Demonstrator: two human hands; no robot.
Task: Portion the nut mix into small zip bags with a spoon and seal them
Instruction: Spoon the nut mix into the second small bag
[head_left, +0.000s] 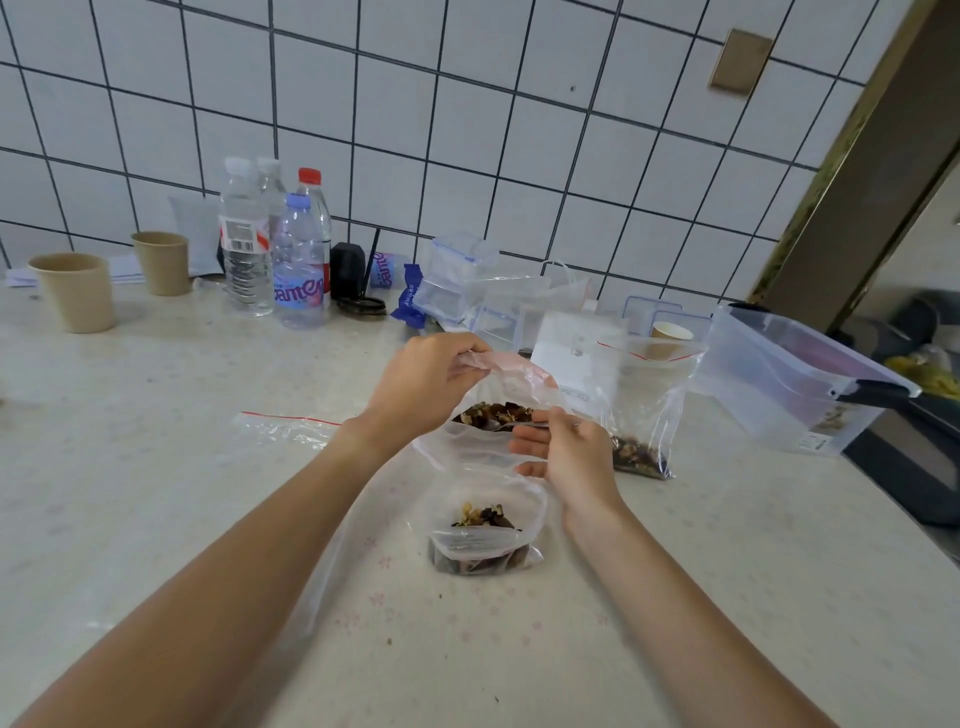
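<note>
My left hand (423, 382) pinches the top edge of a clear zip bag (467, 452) and holds it up over the counter. My right hand (566, 449) pinches a metal spoon (519, 425) whose bowl carries nut mix (493, 414) at the bag's mouth. Below the hands, the bag's bottom rests on the counter with a small heap of nut mix (480, 540) inside. A second zip bag (644, 410) with nuts at its bottom stands to the right. An empty zip bag (285, 428) with a red strip lies flat to the left.
Several water bottles (291, 265) and two paper cups (75, 291) stand at the back left by the tiled wall. Clear lidded boxes (457, 280) sit behind the hands, a large clear bin (795, 384) at the right near the counter's edge.
</note>
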